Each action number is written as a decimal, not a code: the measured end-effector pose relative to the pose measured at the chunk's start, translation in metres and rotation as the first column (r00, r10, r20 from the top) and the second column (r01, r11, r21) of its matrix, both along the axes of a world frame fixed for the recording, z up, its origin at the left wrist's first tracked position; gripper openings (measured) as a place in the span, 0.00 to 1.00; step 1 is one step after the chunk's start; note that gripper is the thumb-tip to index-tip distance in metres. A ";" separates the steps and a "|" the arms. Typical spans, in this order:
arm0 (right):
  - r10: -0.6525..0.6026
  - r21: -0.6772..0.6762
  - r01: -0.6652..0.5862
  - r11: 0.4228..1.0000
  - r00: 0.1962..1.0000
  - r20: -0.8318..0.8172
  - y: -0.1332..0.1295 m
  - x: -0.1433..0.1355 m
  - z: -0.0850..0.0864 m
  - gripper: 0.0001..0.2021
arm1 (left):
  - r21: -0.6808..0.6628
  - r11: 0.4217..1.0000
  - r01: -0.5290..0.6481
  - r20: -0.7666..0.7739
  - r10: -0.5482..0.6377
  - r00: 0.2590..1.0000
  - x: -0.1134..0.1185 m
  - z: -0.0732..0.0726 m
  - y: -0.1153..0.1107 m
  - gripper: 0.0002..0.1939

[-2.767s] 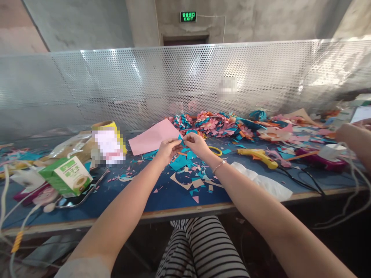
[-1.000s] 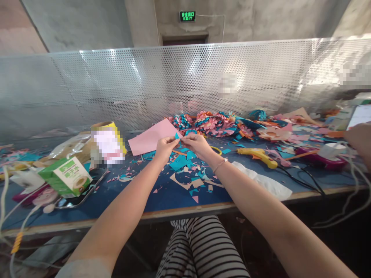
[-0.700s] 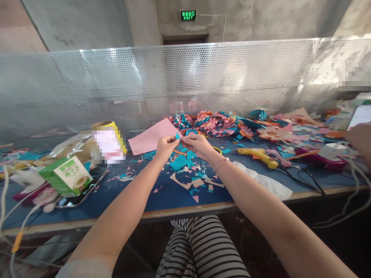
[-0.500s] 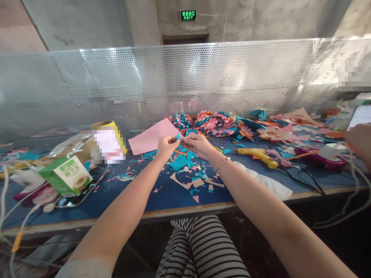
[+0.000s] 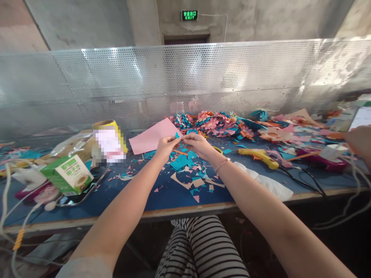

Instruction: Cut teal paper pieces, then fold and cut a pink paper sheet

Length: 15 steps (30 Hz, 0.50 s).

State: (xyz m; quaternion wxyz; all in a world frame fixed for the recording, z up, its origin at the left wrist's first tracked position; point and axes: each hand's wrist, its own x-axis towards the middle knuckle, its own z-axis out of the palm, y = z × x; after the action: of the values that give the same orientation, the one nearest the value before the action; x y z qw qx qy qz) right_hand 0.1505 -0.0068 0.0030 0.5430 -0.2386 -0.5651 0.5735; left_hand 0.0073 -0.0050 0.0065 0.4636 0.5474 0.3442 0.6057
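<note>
We pinch the blue paper [image 5: 177, 135] in our left hand [image 5: 165, 148] above the scraps [image 5: 180, 163], probably to steady so small a piece. Our right hand [image 5: 199, 146] curls its fingers close beside it; we cannot tell whether they grasp anything.

Left hand [image 5: 167, 147] and right hand [image 5: 197, 143] | fingertips together | forearms extended

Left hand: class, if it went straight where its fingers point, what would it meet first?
Likely the right hand, just beyond the fingertips of the left hand; any gap is unclear.
</note>
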 end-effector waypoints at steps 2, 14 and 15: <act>-0.072 -0.018 0.071 0.997 0.997 -0.027 0.001 0.001 0.001 0.11 | 0.004 1.000 0.007 0.007 -0.007 1.000 0.001 0.001 -0.001 0.15; -0.220 0.042 0.218 0.975 0.974 0.052 0.005 -0.001 -0.001 0.10 | 0.038 0.999 0.017 -0.048 -0.016 0.999 0.001 -0.001 0.000 0.13; -0.227 0.064 0.223 0.973 0.971 0.068 0.005 -0.001 -0.001 0.10 | 0.038 0.999 0.019 -0.071 -0.016 0.997 0.001 -0.002 0.000 0.13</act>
State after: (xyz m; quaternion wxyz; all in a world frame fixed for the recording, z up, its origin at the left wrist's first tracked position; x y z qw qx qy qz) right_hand 0.1495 -0.0016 0.0019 0.5894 -0.3071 -0.5703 0.4827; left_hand 0.0082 -0.0049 0.0048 0.4456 0.5804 0.3439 0.5884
